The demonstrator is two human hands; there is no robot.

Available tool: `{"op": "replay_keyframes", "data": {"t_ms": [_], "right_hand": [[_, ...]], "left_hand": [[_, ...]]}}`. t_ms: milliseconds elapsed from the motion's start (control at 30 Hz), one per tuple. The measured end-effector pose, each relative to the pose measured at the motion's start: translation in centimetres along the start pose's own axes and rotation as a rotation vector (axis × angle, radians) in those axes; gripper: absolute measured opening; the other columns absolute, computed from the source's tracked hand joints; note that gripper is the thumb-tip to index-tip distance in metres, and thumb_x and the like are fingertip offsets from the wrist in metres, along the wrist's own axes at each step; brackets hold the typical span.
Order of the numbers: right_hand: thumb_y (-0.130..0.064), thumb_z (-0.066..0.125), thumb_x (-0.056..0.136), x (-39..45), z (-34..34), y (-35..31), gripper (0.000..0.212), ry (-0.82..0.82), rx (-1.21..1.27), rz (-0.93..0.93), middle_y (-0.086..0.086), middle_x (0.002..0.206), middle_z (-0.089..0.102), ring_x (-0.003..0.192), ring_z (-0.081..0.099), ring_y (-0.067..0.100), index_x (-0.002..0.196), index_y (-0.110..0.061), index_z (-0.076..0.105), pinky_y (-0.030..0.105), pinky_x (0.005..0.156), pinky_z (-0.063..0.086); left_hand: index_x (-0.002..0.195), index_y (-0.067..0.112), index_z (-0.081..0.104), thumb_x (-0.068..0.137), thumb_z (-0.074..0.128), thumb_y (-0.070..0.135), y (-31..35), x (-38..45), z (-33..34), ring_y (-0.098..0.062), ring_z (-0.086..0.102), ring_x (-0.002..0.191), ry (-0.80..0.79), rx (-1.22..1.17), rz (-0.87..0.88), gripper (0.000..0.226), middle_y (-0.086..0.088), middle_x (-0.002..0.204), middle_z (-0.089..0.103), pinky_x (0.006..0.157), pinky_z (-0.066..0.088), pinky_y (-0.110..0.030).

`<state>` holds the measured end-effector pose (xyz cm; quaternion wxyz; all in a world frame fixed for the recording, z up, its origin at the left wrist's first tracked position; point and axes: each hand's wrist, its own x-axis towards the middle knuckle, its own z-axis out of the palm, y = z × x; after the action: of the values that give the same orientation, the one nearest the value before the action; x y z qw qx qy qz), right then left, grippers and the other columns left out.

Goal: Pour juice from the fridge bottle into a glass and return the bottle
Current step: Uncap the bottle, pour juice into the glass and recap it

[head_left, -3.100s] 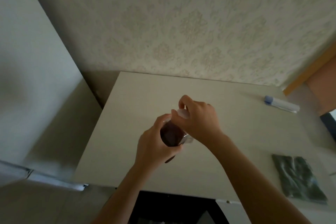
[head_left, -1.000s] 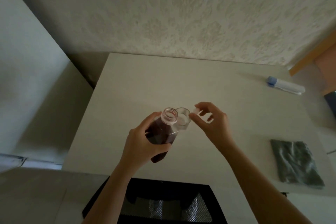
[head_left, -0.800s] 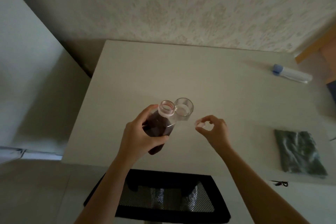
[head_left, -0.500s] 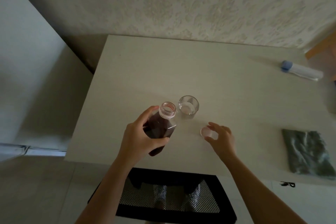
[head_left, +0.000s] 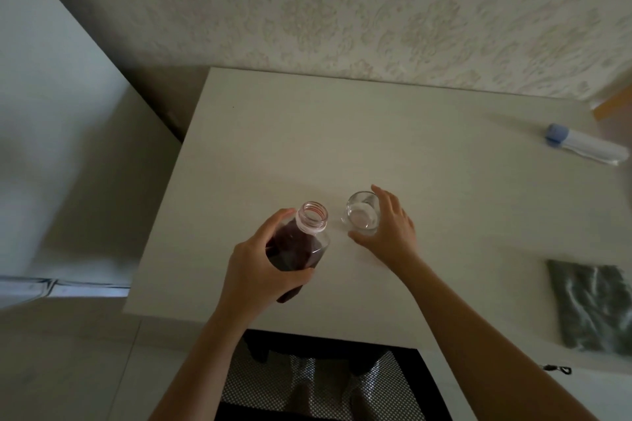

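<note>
Your right hand point(head_left: 388, 229) has left the cap, now out of sight, and is curling around the small clear round glass point(head_left: 362, 218) on the smooth pale table point(head_left: 342, 140). Your left hand point(head_left: 263, 267) is still gripping the uncapped transparent juice bottle point(head_left: 297, 246), dark liquid inside, threaded neck beside the glass.

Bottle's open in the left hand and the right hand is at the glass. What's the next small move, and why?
Probably tip the bottle toward the glass and start pouring. Its neck is uncapped, the left hand grips its dark-filled body, the glass looks empty and upright beside it, and the right hand cups the glass to steady it.
</note>
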<state>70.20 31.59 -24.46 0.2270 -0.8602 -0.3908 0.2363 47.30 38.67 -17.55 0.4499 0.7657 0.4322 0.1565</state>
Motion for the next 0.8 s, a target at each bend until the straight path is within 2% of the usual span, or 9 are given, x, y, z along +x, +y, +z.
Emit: {"op": "replay_keyframes", "data": {"t_ms": [233, 367, 500, 800], "right_hand": [[-0.036, 0.080, 0.063, 0.7, 0.1, -0.9, 0.089, -0.059, -0.020, 0.025, 0.002, 0.135, 0.045, 0.111, 0.055, 0.028, 0.137, -0.029, 0.030, 0.038, 0.086, 0.045], [-0.033, 0.080, 0.063, 0.6, -0.3, -1.5, 0.084, -0.060, -0.042, 0.032, 0.004, 0.130, 0.050, 0.108, 0.057, 0.029, 0.133, -0.025, 0.035, 0.036, 0.083, 0.045], [-0.039, 0.077, 0.062, -0.2, -1.3, -2.6, 0.079, -0.048, -0.089, 0.004, 0.000, 0.122, 0.054, 0.103, 0.059, 0.027, 0.129, -0.028, 0.037, 0.033, 0.079, 0.043], [-0.042, 0.075, 0.063, -3.0, -8.0, -7.5, 0.083, -0.007, -0.151, -0.162, -0.002, 0.131, 0.051, 0.109, 0.056, 0.022, 0.134, -0.032, 0.032, 0.039, 0.092, 0.042]], "left_hand": [[0.130, 0.041, 0.045, 0.051, 0.075, 0.049, -0.9, 0.0, -0.4, -0.007, 0.063, 0.102, 0.008, 0.023, -0.022, 0.085, 0.013, 0.116, 0.065, 0.085, 0.057, -0.032], [0.131, 0.037, 0.045, 0.051, 0.074, 0.052, -0.8, 0.2, -0.6, -0.008, 0.063, 0.103, 0.020, 0.052, -0.015, 0.086, 0.011, 0.117, 0.065, 0.085, 0.057, -0.032], [0.129, 0.036, 0.046, 0.050, 0.075, 0.050, 0.1, 0.9, -1.4, -0.006, 0.063, 0.099, 0.024, 0.115, 0.010, 0.085, 0.013, 0.112, 0.066, 0.085, 0.056, -0.030], [0.135, 0.034, 0.040, 0.057, 0.080, 0.042, 5.4, 3.4, -4.5, -0.021, 0.066, 0.097, 0.024, 0.449, 0.210, 0.088, 0.002, 0.112, 0.069, 0.082, 0.057, -0.037]]}}
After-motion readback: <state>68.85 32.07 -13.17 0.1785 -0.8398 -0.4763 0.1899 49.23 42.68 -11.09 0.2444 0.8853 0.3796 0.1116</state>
